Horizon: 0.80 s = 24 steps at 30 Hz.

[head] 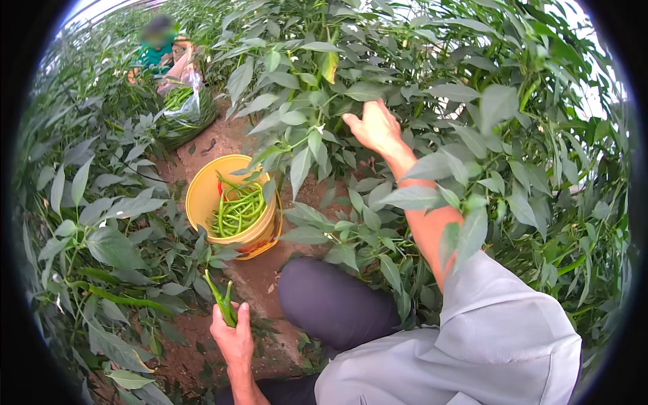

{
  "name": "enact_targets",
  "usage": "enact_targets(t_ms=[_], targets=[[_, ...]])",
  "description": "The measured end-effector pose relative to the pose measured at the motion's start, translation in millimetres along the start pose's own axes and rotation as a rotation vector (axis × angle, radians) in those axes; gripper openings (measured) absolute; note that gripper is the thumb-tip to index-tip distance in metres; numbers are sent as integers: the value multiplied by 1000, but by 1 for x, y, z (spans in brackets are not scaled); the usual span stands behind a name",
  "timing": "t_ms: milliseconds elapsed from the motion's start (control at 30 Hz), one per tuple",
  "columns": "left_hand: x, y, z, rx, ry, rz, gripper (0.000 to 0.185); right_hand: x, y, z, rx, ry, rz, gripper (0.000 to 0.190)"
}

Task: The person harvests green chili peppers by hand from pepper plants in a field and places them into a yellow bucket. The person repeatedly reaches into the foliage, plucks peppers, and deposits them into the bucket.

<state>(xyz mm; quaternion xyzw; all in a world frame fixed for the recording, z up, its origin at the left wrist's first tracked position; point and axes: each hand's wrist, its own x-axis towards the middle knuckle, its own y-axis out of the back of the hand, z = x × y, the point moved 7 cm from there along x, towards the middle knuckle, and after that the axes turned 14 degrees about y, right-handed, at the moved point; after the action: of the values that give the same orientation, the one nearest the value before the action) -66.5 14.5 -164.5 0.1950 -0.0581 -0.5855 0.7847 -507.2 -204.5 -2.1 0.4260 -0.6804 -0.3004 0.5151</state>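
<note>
Green chili peppers [223,301] stick up out of my left hand [234,333], which is closed around them low in the picture. My right hand [375,126] reaches into the leaves of a pepper plant [314,121]; foliage covers its fingertips, so I cannot see whether they grip anything. Between the rows a yellow plastic bucket [205,174] stands on the soil, tilted a little in view. Inside it lie many long green chili peppers [239,210] and a red one [220,189] near the far wall.
Dense pepper plants [116,243] crowd both sides of a narrow dirt path [253,283]. Farther up the path sits another person [157,53] beside a clear plastic bag [191,106] filled with green peppers. My bent knee [329,298] is close to the bucket.
</note>
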Motion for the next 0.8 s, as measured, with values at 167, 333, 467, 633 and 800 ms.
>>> enact_targets(t_ms=[167,333,467,633,800], targets=[[-8,-19,84,134,-174,-105,17,42,-76,-83,488,96,65,67],[17,-43,137,172,-257,-156,16,61,-102,-136,679,16,-37,65],[36,-57,157,142,-192,-171,18,66,-117,-130,830,26,-39,63],[62,-78,168,103,-251,-154,11,82,-140,-109,1009,101,44,55],[99,-134,234,154,-463,-180,41,107,-143,-65,1064,93,85,32]])
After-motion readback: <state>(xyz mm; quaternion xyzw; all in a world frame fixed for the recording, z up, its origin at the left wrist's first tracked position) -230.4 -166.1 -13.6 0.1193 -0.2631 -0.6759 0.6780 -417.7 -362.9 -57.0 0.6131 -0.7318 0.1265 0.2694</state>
